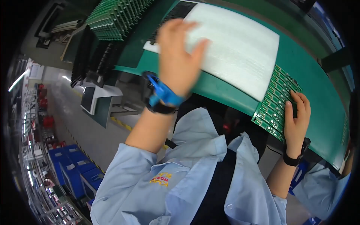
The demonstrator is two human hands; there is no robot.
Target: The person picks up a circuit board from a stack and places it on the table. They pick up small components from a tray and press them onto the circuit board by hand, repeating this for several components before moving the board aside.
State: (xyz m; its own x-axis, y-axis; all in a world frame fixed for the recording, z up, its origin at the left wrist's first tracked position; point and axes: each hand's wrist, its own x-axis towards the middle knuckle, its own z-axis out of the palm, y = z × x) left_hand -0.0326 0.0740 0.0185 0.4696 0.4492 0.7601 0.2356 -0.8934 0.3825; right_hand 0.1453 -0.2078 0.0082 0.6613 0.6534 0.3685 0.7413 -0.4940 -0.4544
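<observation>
My left hand (178,56) is raised over the left end of a white foam sheet (240,52), fingers apart, blurred, holding nothing; a blue wrist strap and a black band sit on that wrist. My right hand (297,118) lies flat on a green circuit board panel (275,103) at the near edge of the green workbench (318,86). The fingers press on the panel's right side. The white sheet lies just left of the panel and touches it.
A rack of several upright green circuit boards (116,17) stands at the bench's left end, next to black slotted trays (84,56). Blue bins (77,170) sit on the floor at lower left. Another person's light blue sleeve (322,187) shows at lower right.
</observation>
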